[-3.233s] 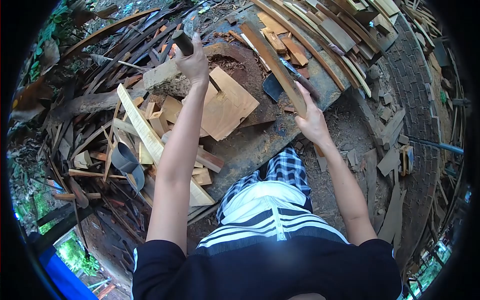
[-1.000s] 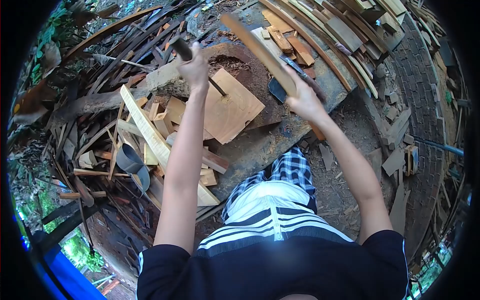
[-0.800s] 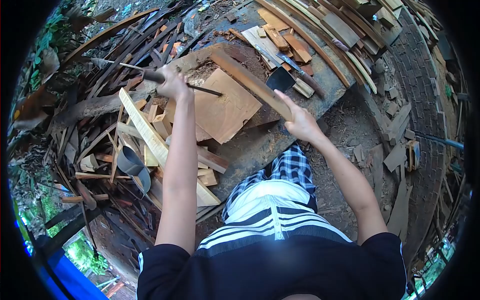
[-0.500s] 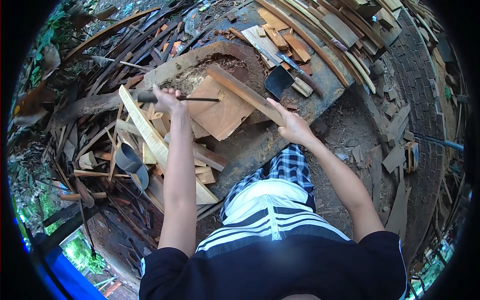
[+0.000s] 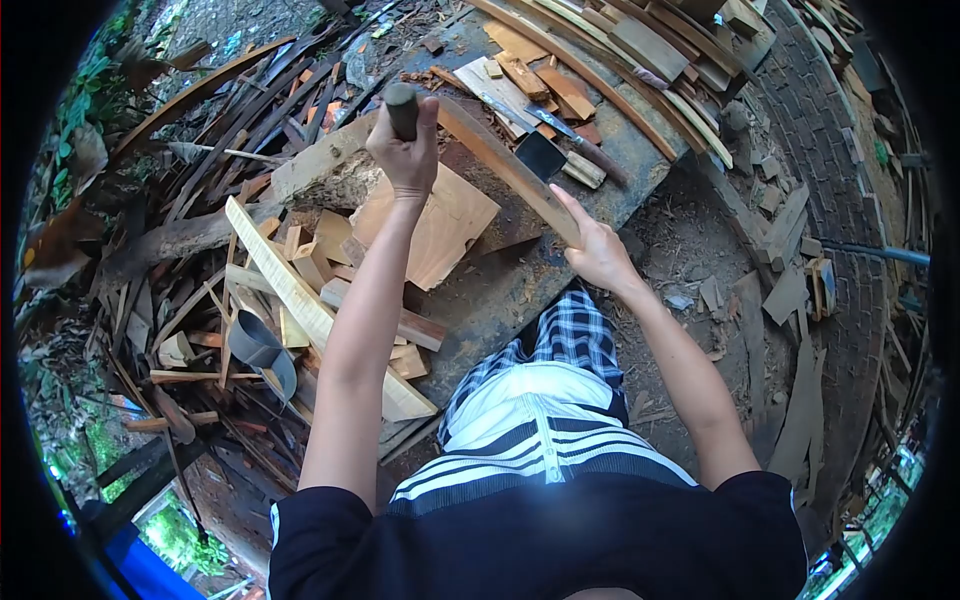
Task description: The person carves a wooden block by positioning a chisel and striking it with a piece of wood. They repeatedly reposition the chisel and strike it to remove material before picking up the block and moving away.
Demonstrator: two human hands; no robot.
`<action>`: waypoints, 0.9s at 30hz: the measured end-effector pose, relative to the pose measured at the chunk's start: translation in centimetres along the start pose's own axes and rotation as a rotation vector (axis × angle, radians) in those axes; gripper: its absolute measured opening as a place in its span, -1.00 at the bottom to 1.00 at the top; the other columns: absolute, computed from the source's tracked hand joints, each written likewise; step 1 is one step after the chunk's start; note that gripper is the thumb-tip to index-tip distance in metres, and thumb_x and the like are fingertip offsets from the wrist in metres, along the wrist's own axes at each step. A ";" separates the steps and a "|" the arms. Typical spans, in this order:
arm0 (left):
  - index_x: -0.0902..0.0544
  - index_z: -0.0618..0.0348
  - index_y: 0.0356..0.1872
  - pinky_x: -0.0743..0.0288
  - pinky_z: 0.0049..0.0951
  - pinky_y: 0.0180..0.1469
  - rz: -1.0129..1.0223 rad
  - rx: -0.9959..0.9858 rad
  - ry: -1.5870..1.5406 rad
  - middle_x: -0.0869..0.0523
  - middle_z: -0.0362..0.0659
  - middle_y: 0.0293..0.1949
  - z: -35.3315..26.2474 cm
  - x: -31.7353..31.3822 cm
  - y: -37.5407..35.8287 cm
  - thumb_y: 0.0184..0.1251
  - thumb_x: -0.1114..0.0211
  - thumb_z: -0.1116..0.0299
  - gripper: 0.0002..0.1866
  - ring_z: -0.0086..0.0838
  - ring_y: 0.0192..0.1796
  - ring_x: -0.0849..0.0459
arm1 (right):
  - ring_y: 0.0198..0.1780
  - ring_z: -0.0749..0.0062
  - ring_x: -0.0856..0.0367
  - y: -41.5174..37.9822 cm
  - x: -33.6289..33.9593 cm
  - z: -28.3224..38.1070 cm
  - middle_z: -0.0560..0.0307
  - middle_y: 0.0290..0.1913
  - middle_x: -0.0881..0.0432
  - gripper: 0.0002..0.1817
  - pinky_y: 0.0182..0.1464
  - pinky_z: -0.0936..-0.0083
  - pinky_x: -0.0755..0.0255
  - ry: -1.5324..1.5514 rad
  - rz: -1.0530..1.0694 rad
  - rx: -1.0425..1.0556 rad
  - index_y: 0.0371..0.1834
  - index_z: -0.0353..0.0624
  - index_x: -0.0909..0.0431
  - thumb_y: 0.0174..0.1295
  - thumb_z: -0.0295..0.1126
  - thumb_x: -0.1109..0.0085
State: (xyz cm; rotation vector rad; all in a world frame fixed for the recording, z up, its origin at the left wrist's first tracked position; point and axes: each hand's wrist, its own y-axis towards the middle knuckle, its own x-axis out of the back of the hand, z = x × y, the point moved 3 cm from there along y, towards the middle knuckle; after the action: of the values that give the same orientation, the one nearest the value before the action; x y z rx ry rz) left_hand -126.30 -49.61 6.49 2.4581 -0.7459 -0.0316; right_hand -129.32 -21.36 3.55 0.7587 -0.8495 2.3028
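Note:
My left hand (image 5: 405,155) is wrapped round the dark handle (image 5: 401,108) of a tool, its butt end raised towards the camera; the blade is hidden. In my right hand (image 5: 598,252) is the near end of a long narrow wooden strip (image 5: 500,165), with the index finger stretched along it. The strip slants up and left, its far end close to my left hand. Below it a flat square wooden board (image 5: 455,225) lies beside a rough log (image 5: 325,165).
A wide blade (image 5: 540,155) with a wooden handle and offcuts (image 5: 565,90) lie at the back. A pale plank (image 5: 290,280) and a grey cap (image 5: 255,340) rest on the scrap pile at left. Long boards (image 5: 640,45) are stacked at upper right.
My left hand has moved up and right, turning the tool from sideways to handle-end up. My right hand still holds the strip, now slightly higher in its grip. The view has shifted a little.

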 end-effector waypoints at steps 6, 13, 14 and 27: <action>-0.62 0.19 -0.39 -0.46 -0.41 -0.44 0.230 -0.200 0.057 -0.60 -0.13 -0.54 -2.4 -2.0 -1.6 0.18 -0.51 0.06 -0.62 -0.40 -0.53 -0.61 | 0.12 -0.29 -0.59 -1.2 1.4 -1.1 -0.34 0.11 -0.61 0.02 0.17 0.03 -0.49 0.077 -0.061 -0.039 0.59 0.40 -0.02 -0.03 -0.61 -0.02; -0.56 0.12 -0.38 -0.59 -0.29 -0.42 0.482 -0.347 0.136 -0.61 -0.11 -0.45 -2.1 -4.5 -4.0 -0.10 -0.58 0.27 -0.65 -0.21 -0.46 -0.68 | 0.15 -0.23 -0.61 -1.7 3.6 -1.0 -0.33 0.13 -0.62 0.02 0.18 0.09 -0.51 0.169 -0.212 0.043 0.59 0.41 -0.03 -0.03 -0.62 0.01; -0.56 0.12 -0.38 -0.59 -0.29 -0.42 0.471 -0.347 0.143 -0.61 -0.11 -0.45 -2.0 -4.7 -4.2 -0.10 -0.58 0.27 -0.65 -0.21 -0.46 -0.68 | 0.20 -0.15 -0.60 -2.1 4.3 -0.5 -0.27 0.28 -0.54 0.02 0.20 0.15 -0.51 0.176 -0.219 0.014 0.59 0.39 -0.03 -0.03 -0.66 0.02; -0.58 0.07 -0.35 -0.61 -0.21 -0.32 0.542 -0.237 0.283 -0.61 -0.14 -0.39 -1.0 -6.4 -4.5 -0.12 -0.53 0.31 -0.68 -0.15 -0.36 -0.69 | 0.26 -0.08 -0.56 -2.7 6.3 1.9 -0.05 0.36 -0.49 -0.04 0.21 0.12 -0.49 0.317 -0.423 0.234 0.57 0.14 -0.11 0.00 -0.76 0.03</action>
State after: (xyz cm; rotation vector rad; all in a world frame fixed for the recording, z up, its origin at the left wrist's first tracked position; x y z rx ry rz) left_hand -129.27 -42.74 4.12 1.9175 -1.1741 0.3997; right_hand -131.22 -19.01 9.98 0.5794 -0.2493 2.0769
